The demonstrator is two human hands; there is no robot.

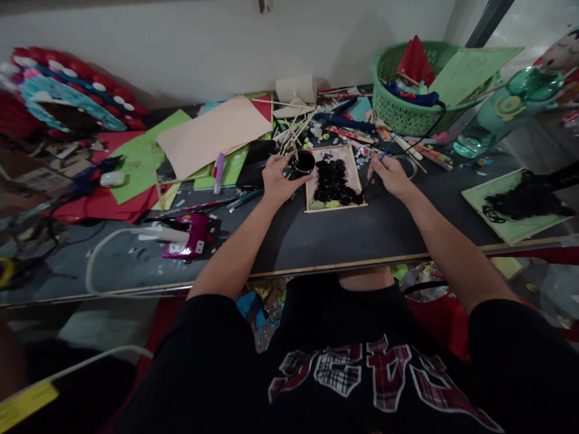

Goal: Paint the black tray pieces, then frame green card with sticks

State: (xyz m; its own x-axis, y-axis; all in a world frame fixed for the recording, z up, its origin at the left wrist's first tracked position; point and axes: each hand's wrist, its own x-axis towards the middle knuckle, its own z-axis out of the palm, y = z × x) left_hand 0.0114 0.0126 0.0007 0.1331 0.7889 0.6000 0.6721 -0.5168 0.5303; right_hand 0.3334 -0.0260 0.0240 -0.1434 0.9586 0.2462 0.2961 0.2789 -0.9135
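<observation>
My left hand (279, 179) is wrapped round a small cup of black paint (303, 163), held at the left edge of a framed panel. My right hand (389, 173) grips a thin blue paintbrush (387, 148), its dark tip down by the panel's lower right corner. The panel (353, 158) has a pale base and a thin wooden border, and lies flat on the table. Rounded lumps (335, 181) on it are mostly coated in black; a few along the bottom edge stay yellow-green. Whether the brush tip touches a lump is hard to tell.
A green basket (384, 108) of supplies stands at the back right, beside a green bottle figure (486, 120). A second panel (474, 202) with black lumps lies at right. Coloured paper (212, 135), sticks and a purple power strip (192, 236) with a white cable cover the left.
</observation>
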